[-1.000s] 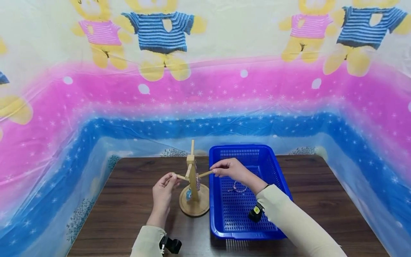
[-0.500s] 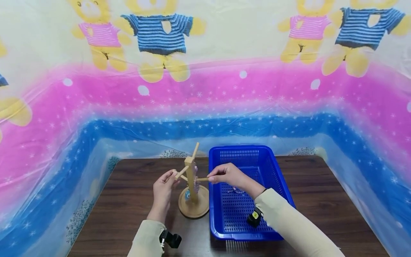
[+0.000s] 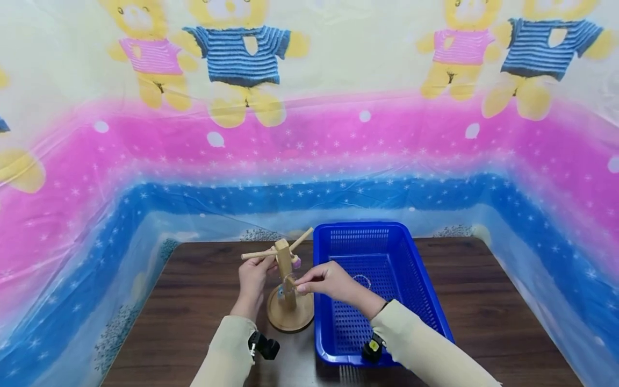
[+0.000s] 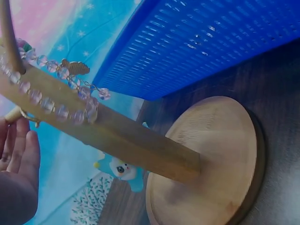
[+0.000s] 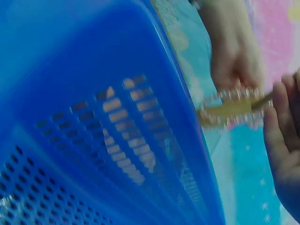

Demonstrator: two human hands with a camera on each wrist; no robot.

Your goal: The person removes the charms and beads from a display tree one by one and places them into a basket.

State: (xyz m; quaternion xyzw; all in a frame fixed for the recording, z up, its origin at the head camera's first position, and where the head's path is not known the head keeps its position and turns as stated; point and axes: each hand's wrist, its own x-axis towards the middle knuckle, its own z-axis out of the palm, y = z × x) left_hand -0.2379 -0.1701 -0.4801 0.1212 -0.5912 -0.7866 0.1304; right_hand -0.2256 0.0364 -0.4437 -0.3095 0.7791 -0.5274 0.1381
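A wooden peg stand rises from a round base, several pegs sticking out of its post. My left hand pinches a peg on the stand's far left side, partly hidden behind another peg and the post. At the near right, my right hand pinches another peg between thumb and fingers. A bracelet of clear pinkish beads with a gold leaf charm hangs round a peg, against the post. Low beside the post dangles a blue animal charm. A small pink piece shows behind the post.
Close to the stand's right is a blue perforated basket, with a beaded bracelet inside. Both stand on a dark wood table. A printed curtain encloses the table's back and sides.
The stand has turned clockwise as seen from above, its front peg swinging left and its back peg right. My right hand has come nearer and leftward; my left has shifted slightly right.
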